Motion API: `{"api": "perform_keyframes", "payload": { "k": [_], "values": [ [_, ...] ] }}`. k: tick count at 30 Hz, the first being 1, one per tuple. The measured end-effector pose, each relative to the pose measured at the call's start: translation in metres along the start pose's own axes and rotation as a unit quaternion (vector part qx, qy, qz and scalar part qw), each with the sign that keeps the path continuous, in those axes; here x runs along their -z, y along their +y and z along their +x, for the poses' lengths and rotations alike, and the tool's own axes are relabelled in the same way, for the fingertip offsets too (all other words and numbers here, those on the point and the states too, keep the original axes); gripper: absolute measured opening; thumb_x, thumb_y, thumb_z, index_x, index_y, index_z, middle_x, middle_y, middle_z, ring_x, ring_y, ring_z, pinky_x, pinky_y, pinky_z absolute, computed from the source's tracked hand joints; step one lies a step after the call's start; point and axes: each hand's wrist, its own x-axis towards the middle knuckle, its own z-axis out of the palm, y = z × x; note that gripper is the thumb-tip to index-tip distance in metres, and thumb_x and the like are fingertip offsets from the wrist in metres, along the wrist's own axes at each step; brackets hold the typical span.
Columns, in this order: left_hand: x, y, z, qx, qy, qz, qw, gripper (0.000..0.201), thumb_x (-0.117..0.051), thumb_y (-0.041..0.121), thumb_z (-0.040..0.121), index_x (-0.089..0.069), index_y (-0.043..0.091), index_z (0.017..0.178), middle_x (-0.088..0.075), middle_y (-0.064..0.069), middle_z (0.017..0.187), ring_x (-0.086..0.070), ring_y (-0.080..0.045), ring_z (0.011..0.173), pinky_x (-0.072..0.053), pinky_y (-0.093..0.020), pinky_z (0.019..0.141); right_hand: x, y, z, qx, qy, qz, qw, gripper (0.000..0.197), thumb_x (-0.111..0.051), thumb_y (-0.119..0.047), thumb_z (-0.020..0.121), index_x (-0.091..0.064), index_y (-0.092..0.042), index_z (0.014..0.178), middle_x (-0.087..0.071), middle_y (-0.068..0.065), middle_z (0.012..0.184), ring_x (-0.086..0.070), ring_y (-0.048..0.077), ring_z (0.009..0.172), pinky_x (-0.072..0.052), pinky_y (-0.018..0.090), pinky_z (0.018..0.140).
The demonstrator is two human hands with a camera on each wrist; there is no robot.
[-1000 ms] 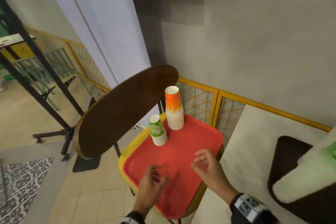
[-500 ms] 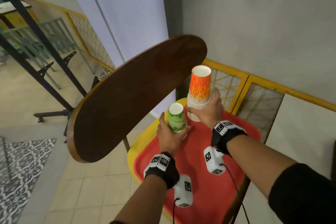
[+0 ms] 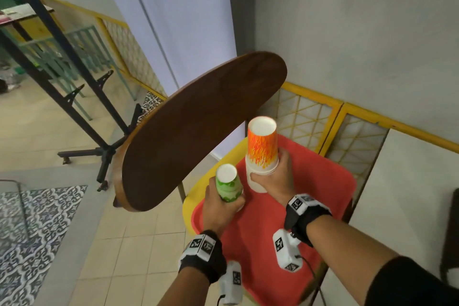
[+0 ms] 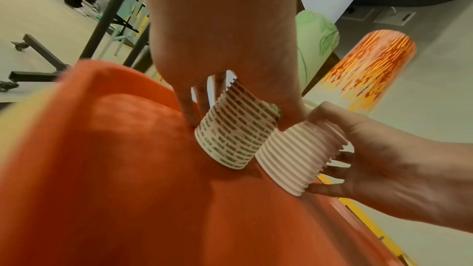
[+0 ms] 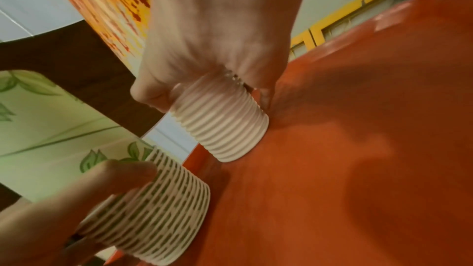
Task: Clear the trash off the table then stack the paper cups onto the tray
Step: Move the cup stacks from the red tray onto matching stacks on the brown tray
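Two upside-down stacks of paper cups stand on the red tray [image 3: 318, 196]. My left hand [image 3: 218, 204] grips the green leaf-print stack [image 3: 227, 185] near its lower rims. My right hand [image 3: 275, 179] grips the taller orange flame-print stack [image 3: 262, 149] round its white rims. In the left wrist view the green stack [image 4: 235, 128] and the orange stack [image 4: 302, 151] stand side by side on the tray [image 4: 128, 189], nearly touching. The right wrist view shows my right hand [image 5: 215, 80] on the orange stack [image 5: 220, 124], with the green stack [image 5: 153, 203] at lower left.
The tray lies on a yellow chair seat [image 3: 198, 189]. A dark brown round tabletop [image 3: 198, 131] tilts up just left of the cups. Yellow-framed lattice panels [image 3: 310, 117] and a grey wall stand behind. Black table stands [image 3: 82, 97] are on the tiled floor at left.
A second ago both hands hovered empty over the tray's near part. They reached forward and took hold of the two cup stacks, and the view has closed in on the tray.
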Motion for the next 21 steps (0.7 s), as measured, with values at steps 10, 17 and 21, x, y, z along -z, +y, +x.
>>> {"api": "perform_keyframes", "payload": {
  "k": [10,17,21],
  "values": [
    [0.038,-0.022,-0.054,0.038,-0.018,0.055,0.998,0.072,-0.084,0.052,0.056,-0.047,0.042,0.117,-0.067,0.015,0.111,-0.066,-0.01,0.1,-0.055,-0.037,0.084,-0.009,0.008,-0.075,-0.021,-0.007,-0.058,0.998,0.097,-0.084,-0.056,0.035,-0.049,-0.026,0.121,-0.044,-0.006,0.104,-0.051,0.022,0.106,-0.048,0.037,0.092],
    [0.037,-0.021,-0.056,0.03,-0.028,0.035,0.999,0.071,-0.087,0.042,0.059,-0.051,0.037,0.12,-0.069,0.015,0.11,-0.065,-0.004,0.098,-0.054,-0.036,0.086,0.001,0.001,-0.071,-0.059,-0.06,0.034,0.996,0.082,-0.09,-0.046,0.041,-0.049,-0.04,0.112,-0.068,-0.011,0.106,-0.066,0.011,0.096,-0.054,0.034,0.085],
    [0.04,0.003,-0.058,0.001,-0.038,0.017,0.999,0.052,-0.091,0.023,0.065,-0.057,0.037,0.102,-0.072,0.016,0.089,-0.066,0.002,0.084,-0.045,-0.026,0.074,0.025,-0.017,-0.075,-0.068,-0.06,0.059,0.994,0.081,-0.093,-0.037,0.044,-0.049,-0.039,0.112,-0.067,-0.014,0.105,-0.064,0.005,0.094,-0.049,0.023,0.082]
  ]
}}
